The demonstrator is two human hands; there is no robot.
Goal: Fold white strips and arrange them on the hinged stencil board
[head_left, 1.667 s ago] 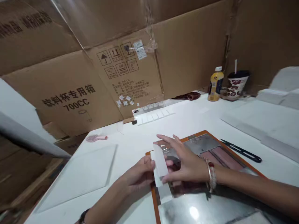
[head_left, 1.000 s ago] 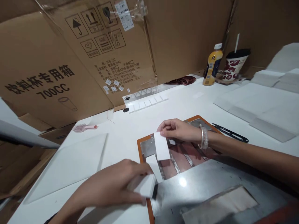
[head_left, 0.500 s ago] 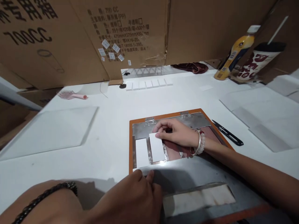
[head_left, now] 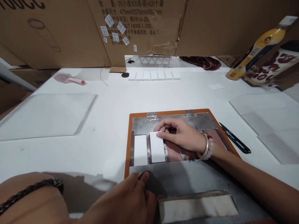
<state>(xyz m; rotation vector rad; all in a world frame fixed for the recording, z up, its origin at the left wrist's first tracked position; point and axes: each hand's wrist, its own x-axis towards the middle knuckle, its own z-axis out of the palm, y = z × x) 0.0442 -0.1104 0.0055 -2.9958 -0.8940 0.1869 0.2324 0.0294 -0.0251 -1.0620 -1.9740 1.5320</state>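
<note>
A hinged wooden frame with an orange rim (head_left: 128,149) holds metal strips that divide it into slots. In the leftmost slot lies a white card (head_left: 140,151). My right hand (head_left: 181,133) pinches a second white card (head_left: 157,149) by its upper edge, thumb in front, over the adjacent slot. Slots further right show a pinkish base, partly covered by that hand. Across the frame's near side lies a grey metal plate (head_left: 193,177) bearing a pale strip (head_left: 198,207). At the plate's left edge, my left hand (head_left: 128,196) is closed with curled fingers, thumb on the metal; its other fingers are partly hidden.
A black utility knife (head_left: 235,138) lies right of the frame. Clear sheets (head_left: 46,113) cover the left side, with more sheets at right. Behind stand a row of white pieces (head_left: 154,76), a pink brush (head_left: 68,79), a bottle (head_left: 259,46), a cup (head_left: 275,67) and cardboard (head_left: 144,28).
The view has shifted downward and a little to the left. The pinched card sits slightly better aligned over its slot, and my right hand keeps hold of it. My left hand stays at the plate.
</note>
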